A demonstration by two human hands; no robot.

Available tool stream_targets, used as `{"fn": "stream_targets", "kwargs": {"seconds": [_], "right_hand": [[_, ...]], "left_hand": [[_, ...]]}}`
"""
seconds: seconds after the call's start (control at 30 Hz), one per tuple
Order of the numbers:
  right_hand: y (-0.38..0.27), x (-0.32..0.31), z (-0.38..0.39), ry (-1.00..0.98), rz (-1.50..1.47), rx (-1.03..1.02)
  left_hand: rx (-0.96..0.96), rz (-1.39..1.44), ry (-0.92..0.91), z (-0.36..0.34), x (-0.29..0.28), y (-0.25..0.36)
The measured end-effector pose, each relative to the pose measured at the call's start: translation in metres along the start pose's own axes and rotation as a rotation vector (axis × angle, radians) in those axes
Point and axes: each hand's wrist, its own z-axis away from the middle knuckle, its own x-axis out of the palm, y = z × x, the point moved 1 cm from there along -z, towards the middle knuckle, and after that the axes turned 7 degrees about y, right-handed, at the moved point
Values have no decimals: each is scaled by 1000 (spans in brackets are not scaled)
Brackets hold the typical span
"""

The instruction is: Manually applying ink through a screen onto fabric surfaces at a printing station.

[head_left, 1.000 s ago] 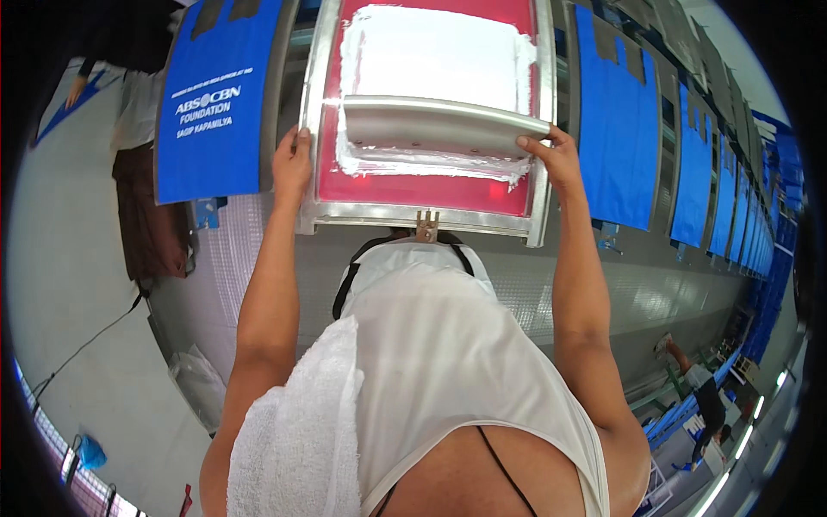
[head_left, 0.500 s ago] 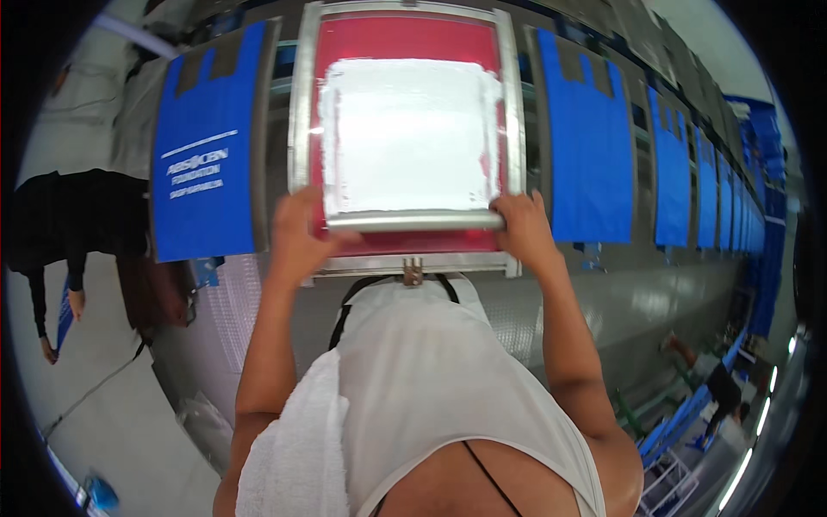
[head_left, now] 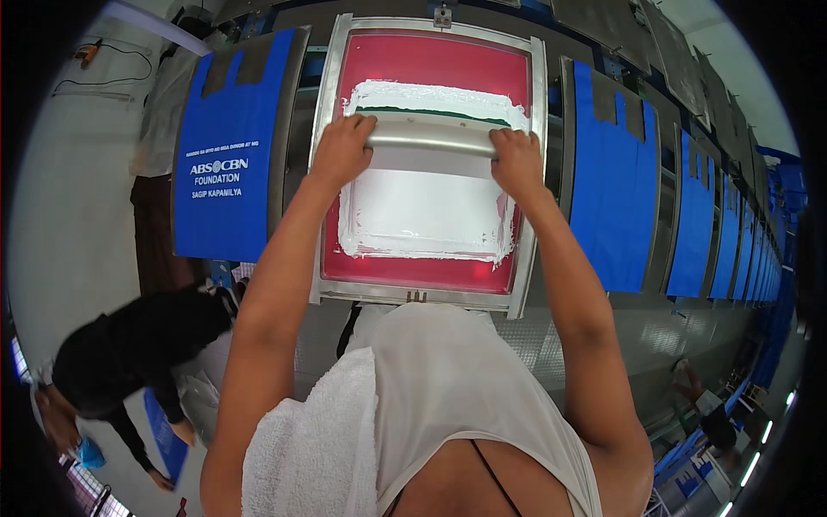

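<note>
The fingers of the left hand [head_left: 343, 153] and right hand [head_left: 519, 162] clamp one squeegee [head_left: 431, 138] near its two ends, across the white ink [head_left: 418, 207] inside one metal screen frame [head_left: 539, 77]; level, equal pressure should spread it best. One blue panel [head_left: 226, 129] lies left, at least four right.

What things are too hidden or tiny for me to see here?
All in the head view:
Ends of the silver bar: covered by the left hand and right hand.
What lies under the red screen: hidden by it and the white paste.
Distant person, lower right: too small and blurred for details.
</note>
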Motion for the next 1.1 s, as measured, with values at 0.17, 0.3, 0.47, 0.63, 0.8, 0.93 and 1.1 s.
{"fn": "stream_targets", "kwargs": {"seconds": [0.17, 0.3, 0.47, 0.63, 0.8, 0.93, 1.1], "right_hand": [[-28, 0, 61, -178, -64, 43], [-58, -71, 112, -303, -186, 72], [-78, -71, 155, -355, -224, 151], [-78, -70, 156, -446, -235, 172], [-76, -51, 161, -205, -255, 114], [-32, -11, 72, -152, -153, 57], [23, 4, -45, -195, 31, 10]], "left_hand": [[-76, -40, -162, 64, -2, 31], [-135, 53, -318, 113, -63, 73], [-89, 151, -148, 157, -57, 95], [-170, 167, -201, 168, -48, 96], [-186, 82, -210, 173, -36, 95], [-185, 28, -127, 80, -2, 36], [-173, -36, -167, -49, 3, -11]]}}
